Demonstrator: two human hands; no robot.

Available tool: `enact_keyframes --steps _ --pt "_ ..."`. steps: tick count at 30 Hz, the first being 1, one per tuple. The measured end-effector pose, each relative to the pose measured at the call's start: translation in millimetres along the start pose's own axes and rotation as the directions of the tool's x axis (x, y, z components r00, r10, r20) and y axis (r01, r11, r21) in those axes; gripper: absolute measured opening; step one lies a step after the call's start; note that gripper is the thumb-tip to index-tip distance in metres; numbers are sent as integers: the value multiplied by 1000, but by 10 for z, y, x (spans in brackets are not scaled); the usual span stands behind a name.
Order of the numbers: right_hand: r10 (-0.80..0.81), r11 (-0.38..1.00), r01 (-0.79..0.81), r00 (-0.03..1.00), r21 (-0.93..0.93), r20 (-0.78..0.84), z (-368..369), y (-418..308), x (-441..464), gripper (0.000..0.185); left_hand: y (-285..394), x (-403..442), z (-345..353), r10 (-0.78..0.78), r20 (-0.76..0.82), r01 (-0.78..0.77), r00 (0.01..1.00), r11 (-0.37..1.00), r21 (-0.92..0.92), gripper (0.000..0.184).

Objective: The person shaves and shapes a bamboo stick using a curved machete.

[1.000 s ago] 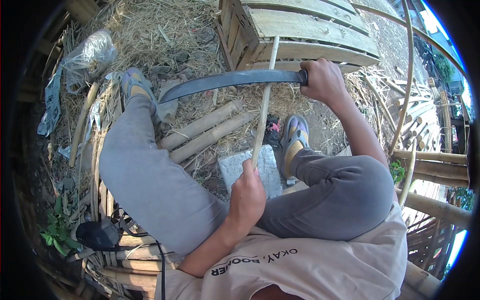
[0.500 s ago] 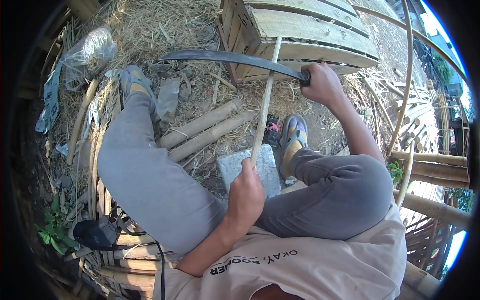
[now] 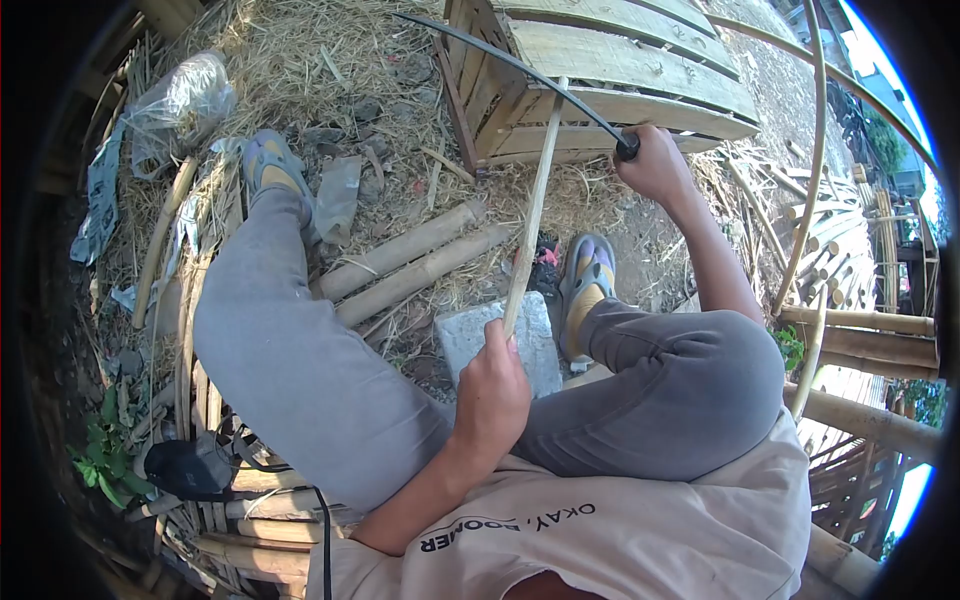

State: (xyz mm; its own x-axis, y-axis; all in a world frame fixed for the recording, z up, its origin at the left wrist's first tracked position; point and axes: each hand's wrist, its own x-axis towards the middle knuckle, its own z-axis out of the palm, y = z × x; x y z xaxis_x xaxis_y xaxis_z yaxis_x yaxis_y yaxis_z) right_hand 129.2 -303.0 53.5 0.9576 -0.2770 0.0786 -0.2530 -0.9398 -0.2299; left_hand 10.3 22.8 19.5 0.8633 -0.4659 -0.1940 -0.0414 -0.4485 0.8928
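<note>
My left hand (image 3: pixel 492 400) is closed around the lower end of a thin bamboo strip (image 3: pixel 534 215), which slants up and away from me. The dark handle of a long curved machete (image 3: pixel 515 64) is gripped in my right hand (image 3: pixel 655 165). Its narrow blade runs up to the left and crosses the strip near its far end; whether the edge touches the strip I cannot tell. Below the strip, between my legs, a pale stone block (image 3: pixel 480 330) lies on the ground, partly hidden by my left hand.
A slatted wooden crate (image 3: pixel 630 50) stands ahead. Two bamboo poles (image 3: pixel 410 245) lie left of the stone block. Cut bamboo (image 3: pixel 830 250) is stacked at the right, a clear plastic bag (image 3: pixel 180 110) sits at the far left, and a black pouch (image 3: pixel 188 468) rests by my left thigh.
The machete has moved toward the strip's far end, its tip swinging up and its blade turning more edge-on. My right hand has shifted slightly right; my left hand has barely moved.
</note>
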Motion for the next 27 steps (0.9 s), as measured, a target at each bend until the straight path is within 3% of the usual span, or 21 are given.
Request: enact_keyframes --steps 6,9,10,13,16,20,24,27 --pt "-57 998 57 997 9 46 -20 -207 -118 19 -55 -8 45 21 -53 -23 998 999 -39 13" --pt "-56 997 63 982 -34 180 -37 -470 -198 21 -58 -1 56 16 -58 -18 998 1000 -22 14" --pt "-134 988 142 983 -60 125 36 -450 -230 23 -66 -2 64 14 -59 -16 998 1000 -22 15" --pt "-134 978 154 981 -142 137 -2 -529 -194 24 -80 -9 74 8 -58 -9 998 1000 -22 16" --pt "-126 978 131 991 -163 41 70 -422 -77 25 -54 -9 58 2 -50 -3 999 1000 -17 15" --pt "132 989 -127 989 -77 61 3 -158 151 21 -32 -17 40 22 -61 -22 998 1000 7 12" --pt "71 997 -69 997 -37 41 44 -25 99 17 -64 -25 37 23 -72 -21 997 999 25 10" --pt "-42 996 49 995 75 -87 142 -12 11 20 -64 -31 31 12 -67 -11 998 1000 17 9"
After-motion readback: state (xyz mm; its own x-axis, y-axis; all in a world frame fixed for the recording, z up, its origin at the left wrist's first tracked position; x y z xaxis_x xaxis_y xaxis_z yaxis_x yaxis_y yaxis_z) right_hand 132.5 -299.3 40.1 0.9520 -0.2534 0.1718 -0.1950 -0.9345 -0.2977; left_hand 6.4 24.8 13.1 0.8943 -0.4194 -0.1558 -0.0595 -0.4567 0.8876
